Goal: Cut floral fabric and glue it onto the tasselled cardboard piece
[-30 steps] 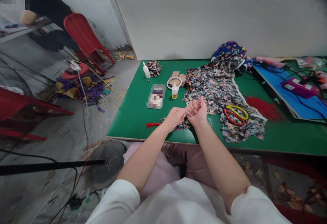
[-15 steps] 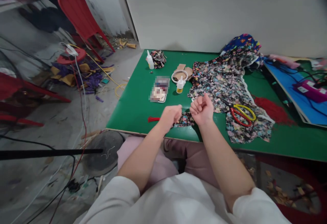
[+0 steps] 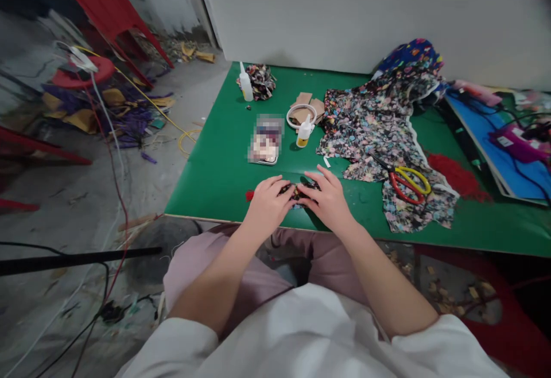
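Observation:
My left hand [image 3: 267,204] and my right hand [image 3: 330,199] rest side by side near the front edge of the green table [image 3: 215,177]. Their fingertips meet over a small dark floral fabric piece [image 3: 299,190], and the fingers of both press and grip it against the tabletop. Most of the piece is hidden under the fingers. A red tassel end [image 3: 249,195] pokes out just left of my left hand.
A large floral cloth [image 3: 370,131] lies to the right with yellow-and-red scissors [image 3: 408,184] on it. Behind my hands are a small glue bottle [image 3: 304,132], a white ring [image 3: 301,115], a white bottle [image 3: 245,86] and a blurred flat object [image 3: 264,139]. Red threads [image 3: 457,174] lie far right.
Both hands came down from raised fists above the table onto the small fabric piece. The view has tilted down and shifted slightly.

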`<act>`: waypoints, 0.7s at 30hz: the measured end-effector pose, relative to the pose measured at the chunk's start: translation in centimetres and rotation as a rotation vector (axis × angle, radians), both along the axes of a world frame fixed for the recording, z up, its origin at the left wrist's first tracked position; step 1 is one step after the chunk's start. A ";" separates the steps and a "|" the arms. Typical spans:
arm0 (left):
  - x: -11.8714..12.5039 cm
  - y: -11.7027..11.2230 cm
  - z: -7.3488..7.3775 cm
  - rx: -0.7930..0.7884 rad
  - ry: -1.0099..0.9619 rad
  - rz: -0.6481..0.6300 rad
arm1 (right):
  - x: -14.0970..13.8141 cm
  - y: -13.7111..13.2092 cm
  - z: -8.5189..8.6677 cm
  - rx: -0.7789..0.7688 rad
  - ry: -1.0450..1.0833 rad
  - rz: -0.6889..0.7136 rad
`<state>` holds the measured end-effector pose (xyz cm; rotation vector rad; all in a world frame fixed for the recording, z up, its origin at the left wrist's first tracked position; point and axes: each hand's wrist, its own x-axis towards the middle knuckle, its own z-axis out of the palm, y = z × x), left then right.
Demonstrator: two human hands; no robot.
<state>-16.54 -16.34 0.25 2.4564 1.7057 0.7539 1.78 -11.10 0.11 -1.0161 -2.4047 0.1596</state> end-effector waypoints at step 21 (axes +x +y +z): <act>-0.3 1.3 1.0 -0.134 0.025 0.063 | 3.7 1.1 -0.2 -0.071 -0.093 -0.061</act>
